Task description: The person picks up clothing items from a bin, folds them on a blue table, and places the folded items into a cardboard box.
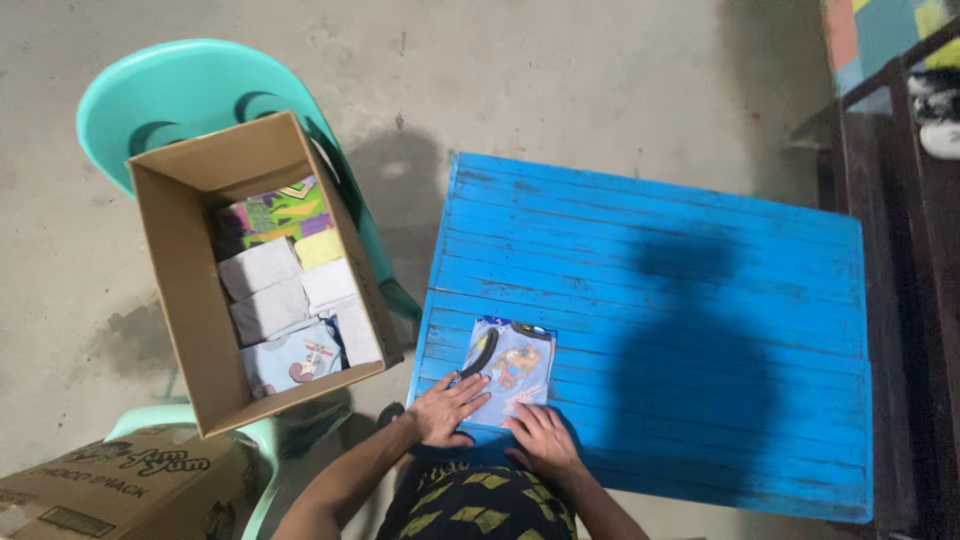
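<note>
Two bare hands press a small folded light-blue printed garment (507,369) flat on a blue slatted wooden table (700,300).

Left hand (447,408) and right hand (541,438) lie open-fingered on its near edge, gripping nothing; an open cardboard box (185,300) on the left holds more folded pieces.

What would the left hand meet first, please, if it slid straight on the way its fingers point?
The left hand already touches the flat plastic-wrapped printed garment; going on, it would likely slide across it, then onto bare blue wooden table.
</note>
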